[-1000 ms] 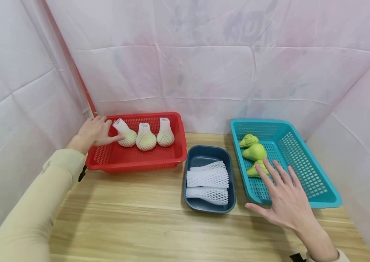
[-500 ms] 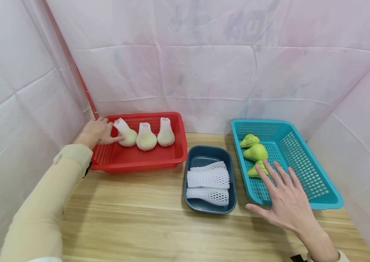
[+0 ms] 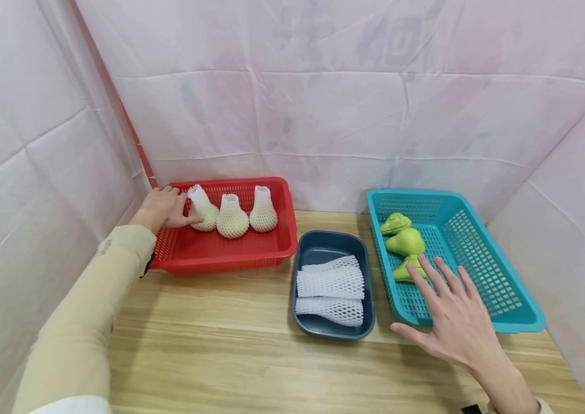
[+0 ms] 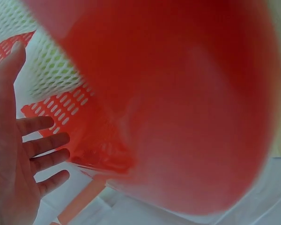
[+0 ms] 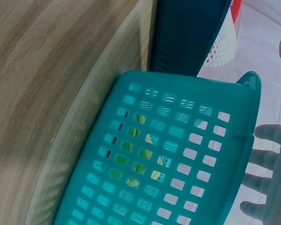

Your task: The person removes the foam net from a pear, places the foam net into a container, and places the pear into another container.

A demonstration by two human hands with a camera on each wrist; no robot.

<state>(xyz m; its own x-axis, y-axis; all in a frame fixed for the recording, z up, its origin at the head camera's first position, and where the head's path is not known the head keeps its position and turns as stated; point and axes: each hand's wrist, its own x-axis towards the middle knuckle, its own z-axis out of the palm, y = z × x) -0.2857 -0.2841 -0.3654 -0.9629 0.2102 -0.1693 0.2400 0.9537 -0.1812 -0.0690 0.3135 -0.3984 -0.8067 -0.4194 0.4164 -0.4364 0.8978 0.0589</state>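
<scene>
My left hand (image 3: 167, 208) reaches over the left end of a red basket (image 3: 225, 261). Its fingers are spread in the left wrist view, with the thumb beside the leftmost foam-sleeved pear (image 3: 205, 215). Two more pears in white foam net sleeves, a middle one (image 3: 232, 218) and a right one (image 3: 263, 211), stand in a row beside it. My right hand (image 3: 455, 319) hovers with spread fingers over the front of a teal basket (image 3: 517, 293). In that basket lie a smooth green pear (image 3: 406, 241) and two wrinkled green pieces, one behind (image 3: 396, 223) and one in front (image 3: 407, 269), partly behind my fingertips.
Between the baskets stands a dark blue tray (image 3: 318, 333) holding several white foam net sleeves (image 3: 331, 283). Everything sits on a wood-grain table (image 3: 251, 362). Pale cloth sheets (image 3: 323, 115) hang behind and at both sides.
My left hand and sleeve have moved a little to the right. The leftmost sleeved pear has shifted slightly right, closer to the middle one. My right hand keeps its place over the teal basket.
</scene>
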